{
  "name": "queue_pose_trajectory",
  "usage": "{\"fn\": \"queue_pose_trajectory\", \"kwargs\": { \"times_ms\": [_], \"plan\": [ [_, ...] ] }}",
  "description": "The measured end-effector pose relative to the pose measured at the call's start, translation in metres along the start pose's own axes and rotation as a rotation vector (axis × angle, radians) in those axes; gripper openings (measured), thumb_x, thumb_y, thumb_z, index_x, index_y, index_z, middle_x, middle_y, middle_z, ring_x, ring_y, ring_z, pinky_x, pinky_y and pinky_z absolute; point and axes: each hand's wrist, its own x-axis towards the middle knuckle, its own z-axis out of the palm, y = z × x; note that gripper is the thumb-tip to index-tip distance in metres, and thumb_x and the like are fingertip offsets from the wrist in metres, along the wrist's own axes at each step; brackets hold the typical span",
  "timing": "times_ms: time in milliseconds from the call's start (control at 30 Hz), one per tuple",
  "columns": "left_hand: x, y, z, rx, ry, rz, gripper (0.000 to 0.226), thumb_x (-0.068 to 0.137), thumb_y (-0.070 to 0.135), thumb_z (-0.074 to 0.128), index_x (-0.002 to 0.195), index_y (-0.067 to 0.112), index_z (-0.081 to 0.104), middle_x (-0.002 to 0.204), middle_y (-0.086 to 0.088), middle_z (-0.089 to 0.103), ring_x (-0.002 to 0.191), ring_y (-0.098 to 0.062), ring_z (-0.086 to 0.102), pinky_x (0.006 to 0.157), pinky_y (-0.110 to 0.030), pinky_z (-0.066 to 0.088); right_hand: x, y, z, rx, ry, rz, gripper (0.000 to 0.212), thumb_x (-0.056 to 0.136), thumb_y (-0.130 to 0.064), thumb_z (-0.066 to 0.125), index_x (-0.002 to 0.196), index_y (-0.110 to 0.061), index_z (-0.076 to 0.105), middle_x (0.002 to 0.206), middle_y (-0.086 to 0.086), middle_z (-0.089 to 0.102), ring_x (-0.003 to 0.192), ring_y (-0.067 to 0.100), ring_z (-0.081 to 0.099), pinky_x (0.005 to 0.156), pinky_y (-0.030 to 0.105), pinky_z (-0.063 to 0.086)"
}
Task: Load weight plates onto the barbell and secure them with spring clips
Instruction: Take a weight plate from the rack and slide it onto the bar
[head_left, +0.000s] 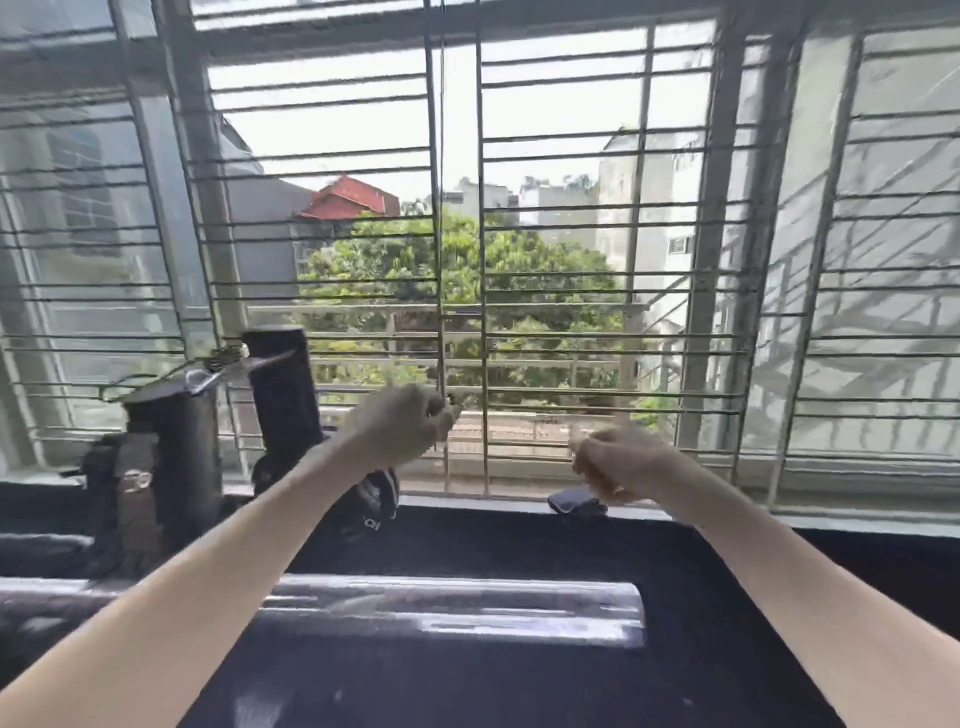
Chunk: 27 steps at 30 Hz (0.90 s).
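Observation:
The chrome barbell sleeve (452, 605) lies across the bottom of the view, with its end at the right and no plate on the visible part. A wire spring clip (228, 364) rests on top of two black upright cylinders (283, 395) at the left. My left hand (400, 426) is raised in front of the window bars with its fingers curled. A small dark bit shows at its fingertips, too blurred to identify. My right hand (618, 462) is also raised, blurred, with curled fingers and nothing visible in it. No weight plate is clearly visible.
A barred window (483, 260) fills the view ahead, above a dark sill (779, 525). A small black object (574, 501) lies on the sill under my right hand. Dark gear (130, 493) stands at the left by the cylinders.

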Motion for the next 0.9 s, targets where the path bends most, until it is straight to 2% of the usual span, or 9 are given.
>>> {"fn": "queue_pose_trajectory", "kwargs": {
  "times_ms": [67,133,200,333,400,467,633,733,900],
  "plan": [
    [0.008,0.013,0.026,0.039,-0.062,-0.055,0.041,0.103,0.043,0.048,0.072,0.020,0.060,0.060,0.001,0.059,0.047,-0.012,0.048,0.044,-0.021,0.037,-0.003,0.029,-0.031,-0.057,-0.016,0.022,0.031,0.107,-0.024,0.047,0.083,-0.009,0.060,0.066,0.002,0.054,0.056,0.009,0.049,0.052,0.011,0.045],
    [0.017,0.022,0.037,0.093,-0.086,-0.098,0.039,0.102,0.043,0.047,0.069,0.024,0.056,0.065,-0.002,0.065,0.050,-0.015,0.051,0.048,-0.024,0.041,0.004,0.054,-0.049,-0.055,-0.049,0.042,0.029,0.104,-0.025,0.050,0.080,-0.012,0.060,0.066,-0.001,0.053,0.057,0.009,0.049,0.058,0.018,0.049],
    [0.030,0.027,0.046,0.172,-0.123,-0.137,0.040,0.103,0.042,0.047,0.070,0.021,0.056,0.066,0.000,0.063,0.053,-0.013,0.053,0.050,-0.024,0.043,0.019,0.073,-0.061,-0.055,-0.093,0.034,0.029,0.103,-0.029,0.052,0.081,-0.014,0.063,0.065,-0.003,0.052,0.057,0.008,0.049,0.056,0.019,0.050],
    [0.052,0.020,0.057,0.396,-0.277,-0.244,0.045,0.097,0.058,0.043,0.089,0.022,0.070,0.089,0.005,0.072,0.079,-0.013,0.068,0.076,-0.035,0.058,0.068,0.099,-0.059,-0.002,-0.230,0.023,0.029,0.103,-0.025,0.052,0.082,-0.010,0.066,0.058,-0.001,0.054,0.043,0.008,0.046,0.048,0.019,0.042],
    [0.065,0.017,0.062,0.479,-0.329,-0.296,0.042,0.096,0.057,0.043,0.081,0.027,0.069,0.090,0.011,0.069,0.085,-0.014,0.067,0.080,-0.036,0.057,0.099,0.110,-0.053,-0.004,-0.305,0.015,0.032,0.103,-0.025,0.052,0.080,-0.009,0.065,0.053,-0.002,0.055,0.037,0.007,0.045,0.046,0.020,0.041],
    [0.078,0.017,0.067,0.558,-0.367,-0.326,0.038,0.099,0.051,0.044,0.073,0.029,0.060,0.094,0.007,0.066,0.094,-0.019,0.065,0.080,-0.034,0.053,0.130,0.116,-0.045,-0.018,-0.368,-0.005,0.033,0.104,-0.030,0.052,0.084,-0.008,0.066,0.056,-0.002,0.059,0.040,0.007,0.049,0.050,0.020,0.045],
    [0.124,0.006,0.083,0.691,-0.457,-0.456,0.042,0.102,0.051,0.039,0.108,0.023,0.070,0.118,-0.002,0.068,0.109,-0.026,0.063,0.076,-0.032,0.041,0.215,0.118,-0.023,0.103,-0.569,0.056,0.027,0.106,-0.024,0.049,0.088,-0.006,0.059,0.062,0.004,0.052,0.046,0.012,0.046,0.049,0.018,0.037],
    [0.150,0.003,0.092,0.677,-0.479,-0.525,0.040,0.103,0.047,0.039,0.112,0.023,0.069,0.120,-0.004,0.067,0.109,-0.027,0.062,0.075,-0.032,0.038,0.262,0.107,-0.006,0.086,-0.635,0.035,0.022,0.105,-0.024,0.050,0.093,-0.008,0.059,0.067,0.005,0.054,0.053,0.014,0.048,0.055,0.020,0.040],
    [0.193,-0.014,0.110,0.710,-0.498,-0.590,0.042,0.102,0.050,0.039,0.115,0.024,0.069,0.120,-0.003,0.068,0.109,-0.028,0.062,0.078,-0.034,0.041,0.333,0.084,0.031,0.077,-0.750,-0.040,0.022,0.105,-0.026,0.049,0.100,-0.008,0.061,0.071,0.004,0.058,0.056,0.012,0.052,0.055,0.019,0.043]
  ]
}}
